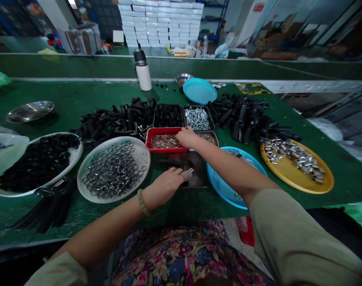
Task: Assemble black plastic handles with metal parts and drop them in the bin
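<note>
Left hand [166, 186] pinches a small grey part [188, 174] closed between its fingertips, above a dark plate [200, 176]. Right hand [187, 137] is just ahead, fingers curled into the red tray [149, 140] of metal pins; cannot tell whether it grips anything.

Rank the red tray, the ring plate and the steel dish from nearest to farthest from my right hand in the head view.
1. Red tray: under the fingertips of the right hand, just to its left.
2. Ring plate: farther left and nearer the body.
3. Steel dish: far left on the table.
</note>
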### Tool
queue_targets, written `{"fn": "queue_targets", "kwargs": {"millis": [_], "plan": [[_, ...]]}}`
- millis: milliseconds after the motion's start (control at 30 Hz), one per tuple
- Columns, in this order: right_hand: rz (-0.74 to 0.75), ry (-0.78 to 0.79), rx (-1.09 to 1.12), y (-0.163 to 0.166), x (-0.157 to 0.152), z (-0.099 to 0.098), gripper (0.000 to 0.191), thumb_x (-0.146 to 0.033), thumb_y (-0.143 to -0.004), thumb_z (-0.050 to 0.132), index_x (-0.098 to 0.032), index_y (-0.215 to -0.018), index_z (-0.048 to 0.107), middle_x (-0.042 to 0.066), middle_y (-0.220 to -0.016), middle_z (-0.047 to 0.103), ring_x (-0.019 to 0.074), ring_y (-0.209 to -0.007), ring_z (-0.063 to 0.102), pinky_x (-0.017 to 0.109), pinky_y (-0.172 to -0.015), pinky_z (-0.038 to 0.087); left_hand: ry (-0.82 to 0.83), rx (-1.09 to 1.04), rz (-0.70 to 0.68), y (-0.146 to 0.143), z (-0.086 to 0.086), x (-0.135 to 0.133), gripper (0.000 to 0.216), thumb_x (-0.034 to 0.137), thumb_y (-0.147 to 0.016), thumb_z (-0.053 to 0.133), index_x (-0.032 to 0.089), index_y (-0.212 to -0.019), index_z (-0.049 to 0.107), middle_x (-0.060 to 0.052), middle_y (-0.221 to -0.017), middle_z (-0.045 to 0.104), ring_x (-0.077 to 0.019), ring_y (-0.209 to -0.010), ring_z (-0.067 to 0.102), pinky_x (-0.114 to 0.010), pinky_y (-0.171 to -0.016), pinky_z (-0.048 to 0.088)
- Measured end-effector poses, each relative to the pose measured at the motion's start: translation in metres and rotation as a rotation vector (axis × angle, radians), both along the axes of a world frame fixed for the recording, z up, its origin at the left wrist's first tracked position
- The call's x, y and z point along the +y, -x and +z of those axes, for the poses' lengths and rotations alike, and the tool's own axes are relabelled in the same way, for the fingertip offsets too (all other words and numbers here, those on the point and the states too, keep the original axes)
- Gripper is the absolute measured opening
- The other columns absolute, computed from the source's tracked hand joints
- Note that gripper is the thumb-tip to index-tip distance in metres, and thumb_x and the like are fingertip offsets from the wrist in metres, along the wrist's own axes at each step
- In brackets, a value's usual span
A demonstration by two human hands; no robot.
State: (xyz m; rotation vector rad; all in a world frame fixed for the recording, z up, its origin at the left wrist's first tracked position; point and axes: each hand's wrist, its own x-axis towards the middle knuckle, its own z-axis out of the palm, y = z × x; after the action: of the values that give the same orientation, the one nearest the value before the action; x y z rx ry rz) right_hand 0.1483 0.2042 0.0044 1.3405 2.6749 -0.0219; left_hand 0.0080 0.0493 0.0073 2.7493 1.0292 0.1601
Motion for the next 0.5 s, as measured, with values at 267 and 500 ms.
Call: {"fn": "queue_targets", "kwargs": {"millis": [267, 500], "plan": [[-0.038, -0.042, 0.115, -0.014, -0.006, 0.005, 0.021, -0.019, -0.089, 0.047, -0.011, -0.102, 0.063, 0.016, -0.105, 0.067, 0.0265, -0.104, 0.055, 0.038, -0.086, 0.033, 0.002, 0.056, 0.381, 0.007, -0.003, 0.146, 0.029, 0.017, -0.084, 0.052, 0.015, -0.111, 0.063, -0.013, -0.105, 0.069, -0.0258, -0.099, 0.063, -0.033, -0.088, 0.046], [-0.173, 0.11, 0.626, -0.062, -0.061, 0.012, 0.012, -0.026, -0.087, 0.051, -0.016, -0.091, 0.058, 0.005, -0.086, 0.065, 0.016, -0.077, 0.058, 0.026, -0.069, 0.04, 0.032, -0.013, 0.408, 0.006, -0.022, 0.151, 0.035, 0.02, -0.084, 0.05, 0.021, -0.117, 0.063, -0.008, -0.104, 0.071, -0.0241, -0.099, 0.064, -0.031, -0.088, 0.046]]}}
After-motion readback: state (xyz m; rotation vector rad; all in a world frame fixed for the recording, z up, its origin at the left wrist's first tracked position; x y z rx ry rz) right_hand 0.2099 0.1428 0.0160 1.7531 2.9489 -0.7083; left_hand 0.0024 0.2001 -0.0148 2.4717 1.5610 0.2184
